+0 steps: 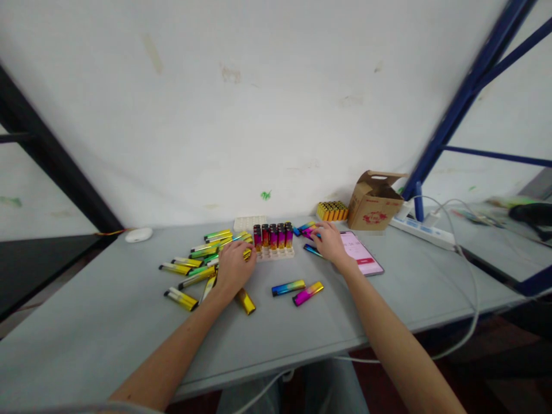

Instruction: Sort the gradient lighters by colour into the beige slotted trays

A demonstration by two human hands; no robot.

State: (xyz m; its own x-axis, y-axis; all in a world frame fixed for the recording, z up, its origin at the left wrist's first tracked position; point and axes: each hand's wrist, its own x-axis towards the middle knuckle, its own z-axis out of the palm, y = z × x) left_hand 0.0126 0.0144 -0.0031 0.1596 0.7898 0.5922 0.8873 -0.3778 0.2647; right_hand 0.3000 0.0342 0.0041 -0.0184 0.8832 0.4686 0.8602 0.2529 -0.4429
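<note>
A pale tray [276,253] in the middle of the grey table [107,322] holds a row of upright magenta-and-gold lighters [272,236]. My left hand [233,265] lies over a scattered pile of yellow and green lighters [196,260], fingers curled down on them; what it grips is hidden. My right hand [331,241] reaches onto a small cluster of blue and pink lighters [307,229] just right of the tray, fingers bent over them. Closer to me lie a blue-yellow lighter [288,287], a pink-gold lighter [307,293] and a gold lighter [245,301].
A phone with a pink screen [363,255] lies right of my right hand. Behind it stand an open cardboard box [373,202] and a tray of orange lighters [332,211]. An empty white tray [246,222], a white oval object [138,234], a power strip [425,231] with cables.
</note>
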